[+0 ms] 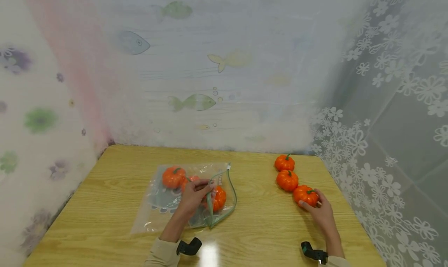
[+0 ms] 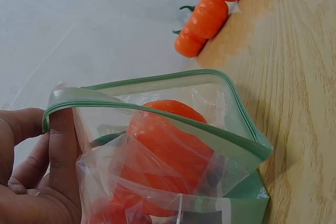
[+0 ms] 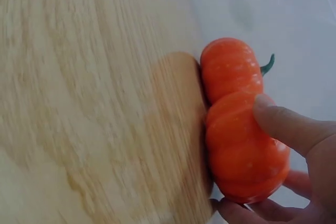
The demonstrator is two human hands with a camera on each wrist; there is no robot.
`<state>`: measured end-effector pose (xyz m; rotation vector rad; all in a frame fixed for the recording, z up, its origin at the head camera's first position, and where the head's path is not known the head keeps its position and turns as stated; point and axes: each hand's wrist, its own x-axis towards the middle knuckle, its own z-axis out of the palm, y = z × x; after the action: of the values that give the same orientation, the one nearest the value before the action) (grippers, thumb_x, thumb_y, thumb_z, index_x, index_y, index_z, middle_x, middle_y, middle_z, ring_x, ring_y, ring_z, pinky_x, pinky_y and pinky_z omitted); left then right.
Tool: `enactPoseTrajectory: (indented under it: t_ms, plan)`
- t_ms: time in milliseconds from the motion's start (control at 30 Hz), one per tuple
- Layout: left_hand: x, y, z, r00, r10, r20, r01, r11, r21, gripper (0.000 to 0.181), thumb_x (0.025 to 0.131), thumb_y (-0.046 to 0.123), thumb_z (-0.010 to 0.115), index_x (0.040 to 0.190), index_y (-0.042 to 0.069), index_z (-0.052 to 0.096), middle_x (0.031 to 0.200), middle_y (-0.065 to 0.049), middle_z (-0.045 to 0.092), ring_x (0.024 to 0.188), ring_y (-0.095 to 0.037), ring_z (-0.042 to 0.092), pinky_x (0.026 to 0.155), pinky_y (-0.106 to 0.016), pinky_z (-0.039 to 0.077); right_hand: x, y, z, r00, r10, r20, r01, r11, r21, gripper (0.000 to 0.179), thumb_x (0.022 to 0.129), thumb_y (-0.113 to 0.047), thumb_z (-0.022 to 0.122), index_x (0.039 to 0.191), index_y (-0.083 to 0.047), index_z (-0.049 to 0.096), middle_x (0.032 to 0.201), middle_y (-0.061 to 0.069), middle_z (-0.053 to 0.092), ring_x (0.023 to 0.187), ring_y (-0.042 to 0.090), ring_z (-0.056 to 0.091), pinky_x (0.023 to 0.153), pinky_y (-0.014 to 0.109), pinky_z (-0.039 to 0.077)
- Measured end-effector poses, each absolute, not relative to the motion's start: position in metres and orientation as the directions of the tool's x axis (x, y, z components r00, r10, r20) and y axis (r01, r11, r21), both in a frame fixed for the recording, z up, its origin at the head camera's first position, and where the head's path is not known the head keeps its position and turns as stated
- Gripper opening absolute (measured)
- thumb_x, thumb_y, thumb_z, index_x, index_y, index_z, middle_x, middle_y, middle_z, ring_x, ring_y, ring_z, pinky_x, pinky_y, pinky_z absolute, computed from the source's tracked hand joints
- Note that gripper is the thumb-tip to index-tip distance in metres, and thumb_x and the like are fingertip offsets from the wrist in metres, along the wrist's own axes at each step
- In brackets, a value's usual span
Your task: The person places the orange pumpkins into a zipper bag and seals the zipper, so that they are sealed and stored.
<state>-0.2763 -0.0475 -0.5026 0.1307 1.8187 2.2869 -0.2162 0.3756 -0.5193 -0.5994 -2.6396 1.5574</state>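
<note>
A clear zip bag (image 1: 143,216) with a green zip edge lies on the table, its mouth gaping to the right. Inside it are orange toy pumpkins, one at the back left (image 1: 174,177) and another near the mouth (image 1: 219,199). My left hand (image 1: 193,196) pinches the upper zip edge between thumb and fingers. On the right, my right hand (image 1: 322,212) grips the nearest orange pumpkin (image 1: 305,195), thumb on one side and fingers on the other. Two more pumpkins, the middle one (image 1: 287,180) and the far one (image 1: 284,163), stand behind it in a row.
The wooden table (image 1: 255,236) backs onto a wall covering with printed fish (image 1: 196,102). A flower-patterned covering (image 1: 378,181) hangs along the right side. Bare wood lies between the bag and the row of pumpkins.
</note>
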Motion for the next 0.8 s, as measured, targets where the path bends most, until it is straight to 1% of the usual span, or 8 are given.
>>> enactPoseTrajectory:
  t_ms: [100, 167, 200, 300, 367, 433, 633, 800]
  plan:
    - [-0.276, -0.048, -0.503, -0.973, 0.221, -0.065, -0.113, -0.213, 0.970, 0.030, 0.099, 0.008, 0.066, 0.123, -0.011, 0.063, 0.089, -0.009, 0.074, 0.070, -0.011, 0.071, 0.059, -0.024, 0.059, -0.215, 0.376, -0.519, -0.930, 0.322, -0.176, 0.316, 0.457, -0.831, 0.095, 0.096, -0.031, 0.072, 0.162, 0.000, 0.010, 0.158, 0.037, 0.019, 0.140, 0.053, 0.032, 0.114, 0.061, 0.035]
    - [-0.276, -0.048, -0.503, -0.973, 0.222, -0.067, -0.113, -0.205, 0.972, 0.031, 0.100, 0.008, 0.066, 0.124, -0.011, 0.063, 0.089, -0.009, 0.074, 0.070, -0.011, 0.071, 0.060, -0.024, 0.059, -0.214, 0.375, -0.518, -0.929, 0.331, -0.167, 0.315, 0.466, -0.827, 0.095, 0.095, -0.032, 0.074, 0.162, -0.001, 0.014, 0.157, 0.036, 0.023, 0.138, 0.051, 0.036, 0.111, 0.057, 0.040]
    - [-0.275, -0.048, -0.503, -0.973, 0.222, -0.069, -0.116, -0.204, 0.972, 0.031, 0.100, 0.007, 0.066, 0.124, -0.011, 0.063, 0.090, -0.009, 0.074, 0.071, -0.011, 0.071, 0.060, -0.024, 0.059, -0.213, 0.375, -0.517, -0.927, 0.342, -0.158, 0.313, 0.467, -0.827, 0.095, 0.094, -0.033, 0.075, 0.162, -0.001, 0.016, 0.156, 0.035, 0.025, 0.137, 0.051, 0.038, 0.109, 0.053, 0.044]
    - [-0.275, -0.048, -0.503, -0.971, 0.226, -0.075, -0.122, -0.203, 0.971, 0.032, 0.100, 0.007, 0.065, 0.125, -0.012, 0.062, 0.090, -0.009, 0.074, 0.072, -0.011, 0.071, 0.061, -0.024, 0.059, -0.211, 0.374, -0.514, -0.913, 0.387, -0.129, 0.308, 0.448, -0.839, 0.095, 0.091, -0.033, 0.079, 0.162, -0.004, 0.023, 0.154, 0.031, 0.031, 0.134, 0.049, 0.045, 0.094, 0.029, 0.052]
    - [-0.275, -0.049, -0.503, -0.971, 0.226, -0.075, -0.123, -0.204, 0.971, 0.032, 0.100, 0.008, 0.066, 0.125, -0.012, 0.061, 0.090, -0.009, 0.074, 0.072, -0.011, 0.071, 0.061, -0.023, 0.058, -0.209, 0.374, -0.512, -0.905, 0.411, -0.111, 0.296, 0.422, -0.857, 0.093, 0.090, -0.031, 0.081, 0.161, -0.006, 0.027, 0.154, 0.029, 0.033, 0.132, 0.048, 0.047, 0.082, 0.016, 0.050]
    - [-0.274, -0.049, -0.502, -0.972, 0.222, -0.078, -0.125, -0.203, 0.971, 0.032, 0.100, 0.008, 0.066, 0.125, -0.012, 0.062, 0.089, -0.009, 0.073, 0.072, -0.011, 0.071, 0.060, -0.022, 0.058, -0.207, 0.373, -0.509, -0.904, 0.415, -0.101, 0.278, 0.391, -0.877, 0.092, 0.089, -0.030, 0.081, 0.161, -0.007, 0.028, 0.154, 0.029, 0.033, 0.133, 0.048, 0.047, 0.073, 0.009, 0.047]
    - [-0.272, -0.050, -0.500, -0.973, 0.214, -0.083, -0.126, -0.198, 0.972, 0.033, 0.099, 0.009, 0.067, 0.125, -0.011, 0.062, 0.088, -0.008, 0.073, 0.071, -0.012, 0.070, 0.060, -0.022, 0.058, -0.204, 0.371, -0.505, -0.906, 0.418, -0.073, 0.231, 0.342, -0.911, 0.088, 0.090, -0.028, 0.081, 0.160, -0.008, 0.032, 0.153, 0.026, 0.035, 0.132, 0.047, 0.048, 0.073, 0.006, 0.047]
    - [-0.272, -0.049, -0.499, -0.976, 0.206, -0.074, -0.114, -0.189, 0.975, 0.033, 0.099, 0.009, 0.068, 0.124, -0.010, 0.063, 0.091, -0.010, 0.074, 0.071, -0.011, 0.071, 0.060, -0.023, 0.058, -0.203, 0.369, -0.506, -0.904, 0.422, -0.072, 0.218, 0.311, -0.925, 0.087, 0.090, -0.028, 0.081, 0.160, -0.011, 0.033, 0.154, 0.024, 0.034, 0.133, 0.046, 0.048, 0.073, 0.007, 0.048]
